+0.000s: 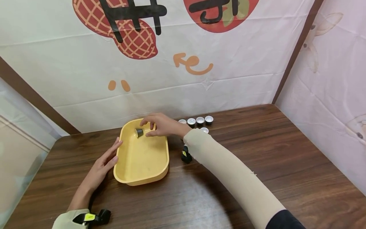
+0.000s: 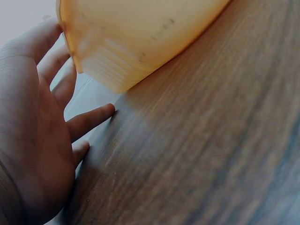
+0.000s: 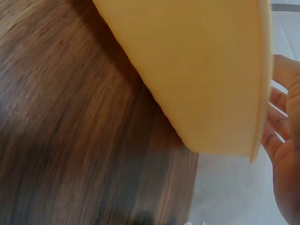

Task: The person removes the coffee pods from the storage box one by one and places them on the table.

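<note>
A yellow plastic tub (image 1: 140, 159) stands on the table. Inside, near its far end, a dark coffee capsule (image 1: 139, 133) lies on its side. My right hand (image 1: 160, 125) reaches over the tub's far right rim, thumb and fingers spread apart beside the capsule, with nothing seen between them. In the right wrist view, the tub's wall (image 3: 206, 79) hides part of these fingers (image 3: 279, 119). Along the tub's left side, my left hand (image 1: 101, 165) touches the rim with extended fingertips. The left wrist view shows that palm (image 2: 42, 136) open against the tub's edge.
Several more capsules with silvery lids (image 1: 209, 120) stand at the back of the wooden table (image 1: 257, 152), right of the tub. One of them (image 1: 204, 130) sits in front of that row, partly behind the right sleeve. A printed cloth (image 1: 228, 86) hangs behind the table's back edge.
</note>
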Demonstrator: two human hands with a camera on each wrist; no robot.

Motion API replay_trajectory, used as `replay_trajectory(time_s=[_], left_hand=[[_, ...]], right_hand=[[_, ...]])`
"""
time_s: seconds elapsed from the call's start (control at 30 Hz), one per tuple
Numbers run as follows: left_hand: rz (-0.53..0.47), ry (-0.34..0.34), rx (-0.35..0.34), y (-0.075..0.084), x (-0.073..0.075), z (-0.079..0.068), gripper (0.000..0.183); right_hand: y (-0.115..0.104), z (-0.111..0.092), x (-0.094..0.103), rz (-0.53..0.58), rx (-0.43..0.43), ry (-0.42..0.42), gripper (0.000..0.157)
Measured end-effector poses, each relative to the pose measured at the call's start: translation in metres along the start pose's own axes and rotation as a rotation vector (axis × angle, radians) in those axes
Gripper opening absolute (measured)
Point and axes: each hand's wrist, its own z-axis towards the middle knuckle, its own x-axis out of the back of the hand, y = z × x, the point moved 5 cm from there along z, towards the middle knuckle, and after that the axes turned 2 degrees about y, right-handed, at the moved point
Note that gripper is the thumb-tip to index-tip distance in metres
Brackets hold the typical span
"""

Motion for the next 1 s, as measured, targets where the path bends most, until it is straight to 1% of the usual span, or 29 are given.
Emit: replay_trajectory(time_s=[0.17, 0.23, 0.47, 0.67, 0.8, 1.0], left_hand=[[0.0, 0.004, 0.002, 0.0, 0.001, 0.0, 0.051], [-0.004, 0.008, 0.002, 0.0, 0.002, 0.0, 0.051], [0.001, 0.0, 0.006, -0.001, 0.002, 0.0, 0.051], [-0.023, -0.01, 0.013, -0.002, 0.001, 0.0, 0.052], [-0.027, -0.008, 0.021, -0.004, 0.0, -0.001, 0.052], [-0.03, -0.013, 0.018, -0.004, 0.002, -0.001, 0.052]], right_hand=[[0.003, 0.009, -0.008, -0.073, -0.039, -0.065, 0.041], [0.003, 0.013, -0.011, -0.09, -0.039, -0.086, 0.043], [0.003, 0.018, -0.025, -0.18, -0.088, -0.225, 0.058], [0.002, 0.025, -0.032, -0.288, -0.063, -0.26, 0.061], [0.004, 0.029, -0.037, -0.306, -0.081, -0.305, 0.062], [0.003, 0.034, -0.039, -0.301, -0.092, -0.357, 0.064]])
